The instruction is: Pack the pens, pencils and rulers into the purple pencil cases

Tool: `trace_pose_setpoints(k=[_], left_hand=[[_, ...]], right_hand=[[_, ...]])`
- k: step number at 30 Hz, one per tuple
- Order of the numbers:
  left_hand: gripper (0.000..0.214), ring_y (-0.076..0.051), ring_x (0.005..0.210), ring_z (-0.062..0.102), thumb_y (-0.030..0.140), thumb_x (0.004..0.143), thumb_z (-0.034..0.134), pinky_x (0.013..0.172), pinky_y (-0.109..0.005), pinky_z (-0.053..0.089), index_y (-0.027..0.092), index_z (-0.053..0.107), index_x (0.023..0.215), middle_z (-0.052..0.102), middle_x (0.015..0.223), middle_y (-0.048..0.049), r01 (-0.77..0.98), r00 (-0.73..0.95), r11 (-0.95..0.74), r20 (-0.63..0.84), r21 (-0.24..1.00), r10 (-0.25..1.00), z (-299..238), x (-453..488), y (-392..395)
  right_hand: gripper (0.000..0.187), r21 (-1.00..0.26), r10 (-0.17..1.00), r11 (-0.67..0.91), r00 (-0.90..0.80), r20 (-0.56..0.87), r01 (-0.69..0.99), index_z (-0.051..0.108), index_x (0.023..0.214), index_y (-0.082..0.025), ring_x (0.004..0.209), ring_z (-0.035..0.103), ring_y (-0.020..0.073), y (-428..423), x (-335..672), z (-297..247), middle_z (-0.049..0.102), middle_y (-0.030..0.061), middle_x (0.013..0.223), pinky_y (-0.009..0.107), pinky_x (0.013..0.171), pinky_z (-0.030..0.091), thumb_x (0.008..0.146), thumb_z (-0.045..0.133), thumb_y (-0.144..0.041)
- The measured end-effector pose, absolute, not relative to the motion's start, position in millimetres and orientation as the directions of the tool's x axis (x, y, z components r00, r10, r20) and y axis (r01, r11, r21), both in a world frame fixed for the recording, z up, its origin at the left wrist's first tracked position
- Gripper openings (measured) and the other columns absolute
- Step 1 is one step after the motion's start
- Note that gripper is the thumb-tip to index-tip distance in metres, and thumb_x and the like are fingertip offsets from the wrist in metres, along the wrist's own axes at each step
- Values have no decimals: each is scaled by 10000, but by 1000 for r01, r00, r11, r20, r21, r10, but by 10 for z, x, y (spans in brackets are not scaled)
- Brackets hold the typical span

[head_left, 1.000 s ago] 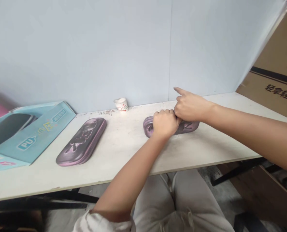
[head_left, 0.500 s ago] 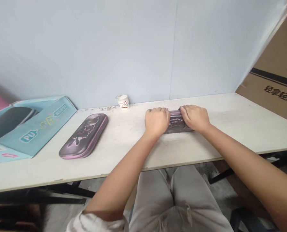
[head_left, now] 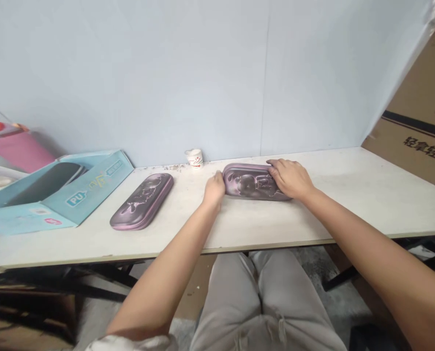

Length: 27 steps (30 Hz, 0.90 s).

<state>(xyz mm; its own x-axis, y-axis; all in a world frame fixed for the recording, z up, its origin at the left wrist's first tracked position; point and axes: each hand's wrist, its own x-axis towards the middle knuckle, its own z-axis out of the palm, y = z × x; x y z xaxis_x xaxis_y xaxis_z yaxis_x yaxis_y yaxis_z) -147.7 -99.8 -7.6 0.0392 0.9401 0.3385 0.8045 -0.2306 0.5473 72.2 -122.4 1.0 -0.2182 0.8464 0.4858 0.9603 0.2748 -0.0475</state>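
Gripping opposite ends of a purple-black case (head_left: 248, 185) are left hand (head_left: 214, 189) and right hand (head_left: 292, 178); a second case (head_left: 143, 201) lies left of both.

On the surface (head_left: 349, 204), the first case (head_left: 252, 185) lies between the left fingers (head_left: 219, 179), which touch its left end, and the right fingers (head_left: 281, 170), laid over its right end. A cup (head_left: 194, 159) stands behind and left of the left fingers, before the wall (head_left: 166, 73); farther left lies the second case (head_left: 144, 200), then an open box (head_left: 93, 190) with a rounded item (head_left: 44, 184) inside. Well right of the right fingers is a carton (head_left: 415, 122).
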Motion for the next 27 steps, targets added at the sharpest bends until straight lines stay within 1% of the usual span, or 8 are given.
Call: trace_pose_setpoints(k=[3,4,7,9,13,18,22,27], left_hand=[[644,-192,914,606,368,941,5,788,-308,477,115,596,900,671,975,-115,726,-65,-223,388,650,919,358,-1210,-938],[641,-192,931,603,386,941,21,816,-308,465,125,605,901,671,981,-109,699,-31,-279,418,658,908,508,-1096,-929],[587,-194,968,603,383,943,88,875,-312,433,147,626,939,676,968,-91,693,163,-472,519,545,839,867,-702,-949],[538,-203,987,600,363,943,139,893,-320,419,143,630,951,672,982,-98,682,284,-583,575,442,767,988,-429,-989],[513,-204,990,596,368,945,163,898,-329,414,144,622,996,661,1006,-94,641,347,-661,621,389,702,1013,32,-1036],[521,-177,1087,549,328,953,119,951,-311,390,162,601,1064,640,1094,-66,558,283,-658,629,506,724,939,360,-930],[542,-137,1110,537,262,952,62,934,-264,411,205,581,1096,624,1146,-26,477,161,-577,579,663,799,788,413,-855],[545,-154,1101,551,268,952,5,882,-300,449,172,479,1204,618,1146,-73,422,86,-438,446,794,891,356,362,-1005]], right_hand=[[559,-143,796,397,-263,546,906,316,1368,-132,1098,510,284,-1245,759,40,525,154,1252,431,895,378,921,214,-453],[590,-200,777,432,-250,577,880,261,1391,-125,1141,482,286,-1257,771,68,483,167,1295,438,913,378,914,232,-472],[640,-359,707,527,-162,689,770,153,1421,-166,1254,382,263,-1309,851,213,338,159,1411,441,979,358,896,282,-510],[637,-409,658,580,-109,745,705,126,1422,-217,1291,336,245,-1353,958,325,274,126,1449,443,1016,332,889,314,-511],[563,-450,629,592,-35,776,668,146,1406,-274,1275,355,236,-1421,1236,406,311,86,1424,466,1027,320,899,306,-460],[536,-495,619,516,95,780,700,86,1417,-309,1261,375,245,-1435,1445,275,312,76,1417,481,1013,324,914,247,-400],[547,-519,581,504,174,795,690,74,1427,-300,1290,340,242,-1410,1459,223,305,75,1425,460,1022,314,914,243,-391],[545,-596,569,513,274,775,618,88,1430,-279,1271,372,210,-1397,1418,147,346,90,1408,421,1000,353,917,228,-399]])
